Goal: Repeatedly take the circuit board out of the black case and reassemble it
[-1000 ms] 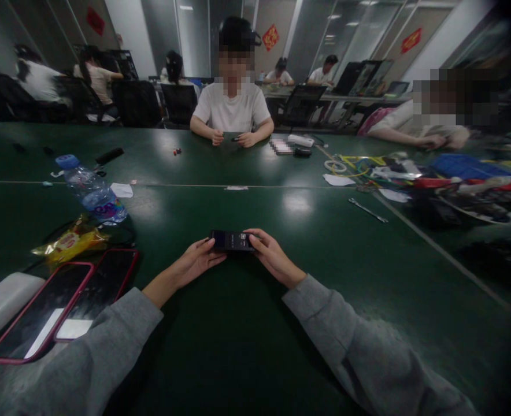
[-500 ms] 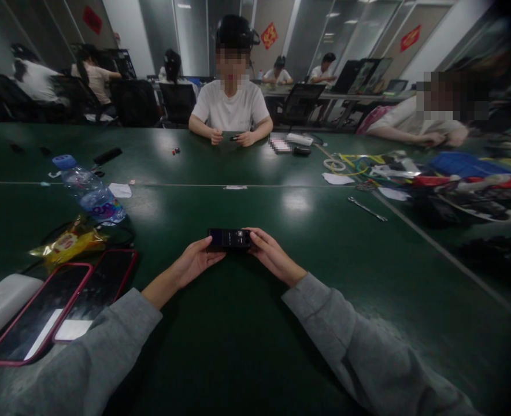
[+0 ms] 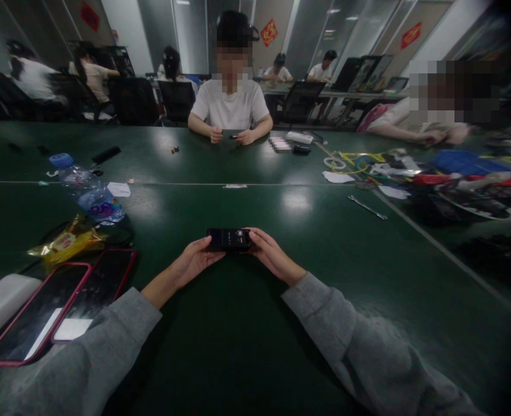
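Note:
A small black device with a lit screen (image 3: 229, 238), perhaps a phone, lies sideways between my two hands over the green table (image 3: 238, 323). Its left end is gripped by my left hand (image 3: 196, 258), thumb on the front edge and fingers underneath. My right hand (image 3: 269, 249) grips the right end, with the thumb along its edge. White marks show on the right part of the dark screen; they are too small to read. The fingers behind the device are partly hidden.
On the left are a plastic bottle (image 3: 88, 190), a yellow wrapper (image 3: 67, 242), a red-edged phone (image 3: 41, 312) and a white power bank (image 3: 4, 303). A wrench (image 3: 367, 207) and a heap of cables (image 3: 411, 167) lie right. Across the table sits a person (image 3: 232, 104).
Both hands keep the same hold on the device. The view has shifted very slightly; nothing else has visibly moved.

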Action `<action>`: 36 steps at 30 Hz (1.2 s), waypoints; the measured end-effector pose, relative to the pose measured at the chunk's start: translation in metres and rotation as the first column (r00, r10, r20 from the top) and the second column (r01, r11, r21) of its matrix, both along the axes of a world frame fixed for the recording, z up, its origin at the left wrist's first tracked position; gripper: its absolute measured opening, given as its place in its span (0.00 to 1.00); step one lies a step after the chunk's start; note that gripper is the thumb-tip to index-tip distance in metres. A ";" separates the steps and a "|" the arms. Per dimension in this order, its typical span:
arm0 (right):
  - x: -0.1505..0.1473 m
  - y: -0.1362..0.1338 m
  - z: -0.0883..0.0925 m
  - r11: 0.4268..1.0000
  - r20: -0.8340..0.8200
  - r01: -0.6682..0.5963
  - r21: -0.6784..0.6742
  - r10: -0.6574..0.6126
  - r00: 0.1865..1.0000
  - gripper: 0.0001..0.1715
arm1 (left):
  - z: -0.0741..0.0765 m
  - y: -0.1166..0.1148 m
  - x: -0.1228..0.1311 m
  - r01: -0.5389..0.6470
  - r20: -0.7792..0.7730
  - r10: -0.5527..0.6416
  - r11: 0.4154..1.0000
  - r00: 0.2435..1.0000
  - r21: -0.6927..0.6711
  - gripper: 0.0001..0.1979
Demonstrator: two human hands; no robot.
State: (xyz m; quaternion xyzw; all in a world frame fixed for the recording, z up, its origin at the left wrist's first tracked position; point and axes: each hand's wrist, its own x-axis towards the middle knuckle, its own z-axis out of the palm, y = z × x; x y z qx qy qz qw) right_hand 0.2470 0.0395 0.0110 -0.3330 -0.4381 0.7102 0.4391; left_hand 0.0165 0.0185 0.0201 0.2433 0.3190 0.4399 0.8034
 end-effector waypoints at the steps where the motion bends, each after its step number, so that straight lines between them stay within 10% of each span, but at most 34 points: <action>1: 0.000 -0.001 0.000 1.000 0.004 0.005 0.008 -0.005 1.000 0.14 | -0.001 0.000 0.000 -0.003 0.003 0.003 1.000 1.000 0.005 0.19; 19: -0.003 -0.004 -0.001 0.990 0.185 0.074 0.121 -0.096 0.978 0.14 | 0.000 0.001 -0.002 0.043 0.020 -0.043 0.999 0.999 0.002 0.19; 28: -0.006 -0.012 0.001 0.817 0.458 -0.107 0.567 -0.205 0.865 0.38 | 0.007 -0.003 0.001 0.030 -0.046 -0.029 0.999 0.999 0.021 0.24; 36: -0.006 -0.008 -0.003 0.779 0.499 -0.111 0.617 -0.278 0.820 0.29 | 0.001 -0.004 0.001 0.052 -0.131 -0.037 0.993 0.991 0.108 0.29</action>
